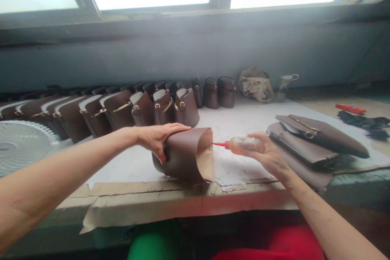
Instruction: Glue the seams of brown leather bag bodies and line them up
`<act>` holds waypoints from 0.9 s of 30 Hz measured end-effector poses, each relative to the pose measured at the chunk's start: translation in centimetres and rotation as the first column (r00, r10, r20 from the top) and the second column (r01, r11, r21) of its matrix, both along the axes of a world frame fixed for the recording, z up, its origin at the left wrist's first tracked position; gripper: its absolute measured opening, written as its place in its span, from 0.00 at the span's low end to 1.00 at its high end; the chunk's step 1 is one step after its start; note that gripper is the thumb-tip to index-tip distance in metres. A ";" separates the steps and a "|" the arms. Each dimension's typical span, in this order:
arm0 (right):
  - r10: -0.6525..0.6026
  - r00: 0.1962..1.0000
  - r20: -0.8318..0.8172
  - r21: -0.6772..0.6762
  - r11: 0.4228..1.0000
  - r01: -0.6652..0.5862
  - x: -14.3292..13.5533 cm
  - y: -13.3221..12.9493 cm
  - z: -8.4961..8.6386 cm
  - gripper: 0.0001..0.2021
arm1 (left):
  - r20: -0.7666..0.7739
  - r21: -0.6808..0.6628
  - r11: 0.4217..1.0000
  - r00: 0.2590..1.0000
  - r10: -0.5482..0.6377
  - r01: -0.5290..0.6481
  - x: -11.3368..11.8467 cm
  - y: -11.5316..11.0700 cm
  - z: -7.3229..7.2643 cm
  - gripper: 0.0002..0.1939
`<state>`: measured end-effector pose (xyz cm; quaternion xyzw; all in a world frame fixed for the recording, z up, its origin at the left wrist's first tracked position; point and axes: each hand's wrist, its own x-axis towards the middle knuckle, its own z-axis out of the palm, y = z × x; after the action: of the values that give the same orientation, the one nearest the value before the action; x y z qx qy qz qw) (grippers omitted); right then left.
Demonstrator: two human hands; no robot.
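A brown bag body [183, 154] lies on its side near the table's front edge, its open end facing right and showing a beige lining. My left hand [158, 138] grips its far left end, fingers over the top and thumb on the near side. In my right hand [265, 150] is a glue bottle [243, 145] with amber contents and a red nozzle. The nozzle points left, and its tip is at the rim of the bag's opening. Whether any glue comes out is too small to see.
Rows of brown bucket bags [118, 109] stand at the back left, near a white fan [24, 146]. Flat brown bag pieces [313, 142] are stacked at right. Farther back are a cloth bundle [256, 84], a clear jug [283, 88] and a red tool [350, 109]. Paper covers the table [122, 166].
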<state>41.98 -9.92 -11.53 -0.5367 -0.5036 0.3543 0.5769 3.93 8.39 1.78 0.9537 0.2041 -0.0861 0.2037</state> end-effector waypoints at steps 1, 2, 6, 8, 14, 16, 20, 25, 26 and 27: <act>-0.001 1.000 0.018 -0.016 1.000 0.002 0.0 0.4 0.0 0.31 | -0.005 -0.005 1.000 1.000 0.005 -0.005 0.1 0.1 0.0 0.70; -0.004 0.999 0.034 -0.030 1.000 0.005 0.0 0.9 0.0 0.32 | -0.008 -0.011 1.000 1.000 0.011 -0.012 0.2 0.1 0.0 0.69; -0.005 0.997 0.079 -0.051 0.999 0.009 0.1 2.1 0.0 0.35 | -0.021 -0.036 0.999 0.999 0.038 -0.039 0.4 0.4 -0.1 0.69; -0.008 0.996 0.087 -0.053 0.999 0.013 0.2 2.3 0.1 0.36 | -0.024 -0.037 0.999 0.999 0.037 -0.038 0.6 0.6 -0.2 0.69; 0.074 0.994 0.082 -0.096 0.993 -0.066 0.8 1.7 0.3 0.35 | -0.047 -0.026 0.997 0.997 0.066 -0.068 1.1 0.6 -0.1 0.71; 0.092 0.993 0.071 -0.087 0.993 -0.085 1.0 1.8 0.4 0.35 | -0.055 -0.024 0.997 0.996 0.076 -0.077 1.1 0.6 -0.1 0.71; 0.052 0.996 0.067 -0.007 0.999 -0.052 1.2 2.9 0.4 0.35 | -0.056 -0.021 0.996 0.994 0.091 -0.092 1.1 0.7 -0.1 0.72; 0.124 0.985 0.118 0.027 0.991 -0.127 1.0 3.2 0.6 0.30 | -0.050 -0.036 0.997 0.996 0.072 -0.074 1.1 1.1 -0.4 0.73; 0.121 0.983 0.137 0.048 0.991 -0.129 1.1 3.2 0.6 0.28 | -0.049 -0.041 0.996 0.996 0.071 -0.073 1.1 1.2 -0.5 0.73; 0.105 0.982 0.157 0.078 0.990 -0.119 1.1 3.2 0.5 0.26 | -0.045 -0.045 0.996 0.996 0.073 -0.075 1.1 1.3 -0.5 0.74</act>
<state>43.09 -6.75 -11.00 -0.5073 -0.5906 0.3219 0.5387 5.05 9.69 1.25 0.9384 0.2415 -0.1041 0.2243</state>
